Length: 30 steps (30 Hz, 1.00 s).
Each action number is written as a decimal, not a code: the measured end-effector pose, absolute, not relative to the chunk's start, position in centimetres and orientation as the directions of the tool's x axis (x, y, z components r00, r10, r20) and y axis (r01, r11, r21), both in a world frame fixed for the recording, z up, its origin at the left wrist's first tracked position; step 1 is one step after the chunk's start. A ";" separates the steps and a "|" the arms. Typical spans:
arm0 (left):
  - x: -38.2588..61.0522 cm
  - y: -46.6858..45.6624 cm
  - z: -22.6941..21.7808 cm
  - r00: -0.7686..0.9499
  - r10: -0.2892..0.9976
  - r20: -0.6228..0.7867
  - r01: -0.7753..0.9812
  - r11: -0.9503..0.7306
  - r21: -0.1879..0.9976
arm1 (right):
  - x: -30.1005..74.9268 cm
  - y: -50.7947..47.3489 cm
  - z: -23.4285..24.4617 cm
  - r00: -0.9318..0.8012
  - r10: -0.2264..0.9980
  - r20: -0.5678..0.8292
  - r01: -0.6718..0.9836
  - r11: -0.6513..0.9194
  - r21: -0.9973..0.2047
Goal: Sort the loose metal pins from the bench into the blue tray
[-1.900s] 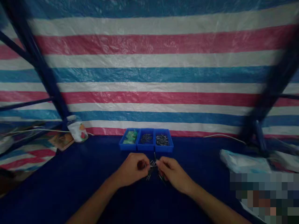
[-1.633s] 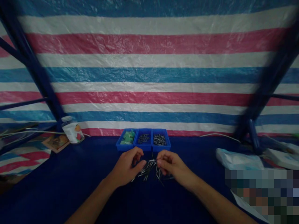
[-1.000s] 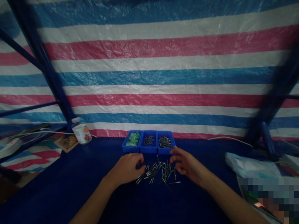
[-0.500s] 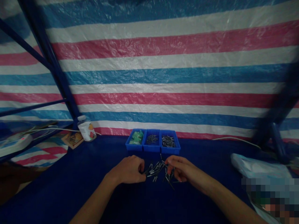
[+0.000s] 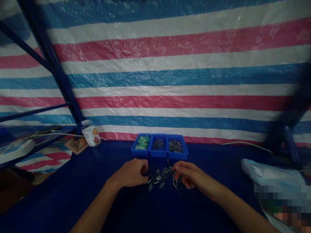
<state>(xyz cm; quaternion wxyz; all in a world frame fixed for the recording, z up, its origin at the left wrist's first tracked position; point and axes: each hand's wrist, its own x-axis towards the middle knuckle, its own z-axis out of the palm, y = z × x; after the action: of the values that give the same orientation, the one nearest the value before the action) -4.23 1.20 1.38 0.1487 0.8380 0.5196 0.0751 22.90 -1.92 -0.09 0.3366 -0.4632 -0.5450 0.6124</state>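
Note:
A loose pile of thin, shiny metal pins (image 5: 162, 176), with the look of blind rivets, lies on the dark blue tabletop (image 5: 155, 213). My left hand (image 5: 134, 173) rests at the pile's left side with its fingers curled in; whatever is inside them is hidden. Over the right part of the pile, my right hand (image 5: 186, 173) has thumb and forefinger pinched together among the pins. Just behind are three joined blue bins: the left bin (image 5: 140, 153) holds green plastic packets (image 5: 143, 142), the middle bin (image 5: 157, 154) and right bin (image 5: 178, 156) hold small metal pieces.
A white-labelled jar (image 5: 91, 134) stands at the back left beside a small flat picture card (image 5: 76, 144). A power strip (image 5: 18, 150) lies further left. To the right is a clear plastic bag (image 5: 269, 173). Blue metal posts (image 5: 57, 76) and a striped sheet (image 5: 175, 77) enclose the back.
My left hand has drawn slightly left, away from the pile, and more pins show at its left edge. My right hand stays almost in place.

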 end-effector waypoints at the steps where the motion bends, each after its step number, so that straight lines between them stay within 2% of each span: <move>1: -4.1 1.2 1.1 0.459 0.888 -0.033 0.845 -0.424 0.327 | 22.9 -1.9 -0.1 -0.342 0.917 -0.205 0.097 -0.182 -0.978; 9: -3.4 1.3 0.6 0.455 0.889 0.046 0.840 -0.446 0.310 | 22.8 -1.8 -0.3 -0.347 0.917 -0.196 0.136 -0.157 -0.978; 12: -2.6 1.0 1.2 0.477 0.871 0.117 0.804 -0.486 0.344 | 22.6 -2.1 -0.4 -0.354 0.927 -0.125 0.179 -0.064 -0.982; 14: -1.7 0.5 1.4 0.519 0.830 0.202 0.721 -0.553 0.418 | 22.3 -2.5 -0.3 -0.372 0.928 -0.032 0.228 0.057 -0.972; 16: -0.7 -0.1 1.3 0.560 0.751 0.352 0.553 -0.654 0.516 | 21.8 -3.1 -0.2 -0.407 0.912 0.057 0.264 0.177 -0.948; 19: 0.7 -0.9 0.7 0.576 0.652 0.494 0.376 -0.747 0.548 | 21.2 -3.7 -0.1 -0.426 0.896 0.125 0.272 0.258 -0.927; 26: 1.5 -1.4 0.0 0.559 0.581 0.592 0.297 -0.806 0.512 | 20.7 -3.7 -0.3 -0.322 0.936 0.144 0.185 0.211 -0.960; 30: 1.7 -1.5 0.2 0.539 0.543 0.644 0.299 -0.838 0.457 | 20.7 -3.4 -0.5 -0.323 0.940 0.108 0.139 0.160 -0.977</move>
<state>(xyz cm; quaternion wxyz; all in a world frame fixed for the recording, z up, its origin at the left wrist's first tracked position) 1.67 -1.45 0.16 0.1476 0.8646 0.2436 0.4140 20.71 -3.43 -0.49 0.4044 -0.4184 -0.6452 0.4950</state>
